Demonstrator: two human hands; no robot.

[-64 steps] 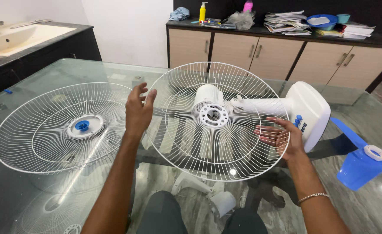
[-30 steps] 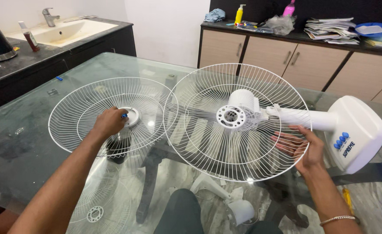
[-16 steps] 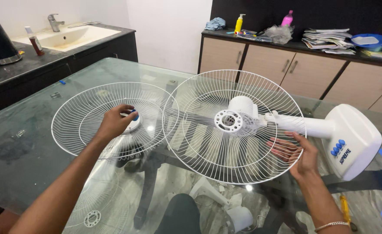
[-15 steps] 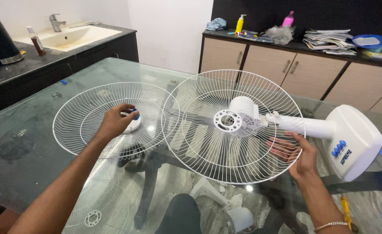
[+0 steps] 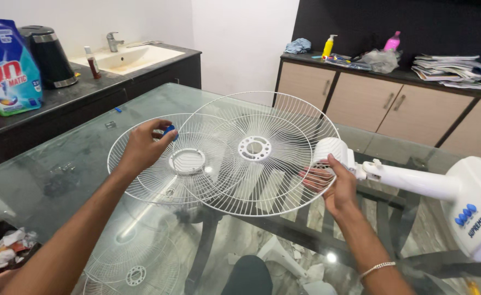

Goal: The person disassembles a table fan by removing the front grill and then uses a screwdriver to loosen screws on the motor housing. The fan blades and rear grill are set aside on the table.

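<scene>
The rear grille (image 5: 257, 153) now stands off the motor (image 5: 330, 153): half a second back the motor hub filled its centre, and now the centre hole is empty, with the motor drawn out to the right behind the wires. The blue nut (image 5: 169, 130) has left the front grille (image 5: 158, 161), which lies flat on the glass table (image 5: 60, 175); its centre ring is bare. So the fan is coming apart, grille freed from motor. The left hand (image 5: 142, 147) hovers above the front grille, its grip pinched shut on the nut between thumb and fingertips. The right hand (image 5: 333, 183) is clenched around the motor where it meets the white neck (image 5: 409, 180), touching the rear grille's rim.
</scene>
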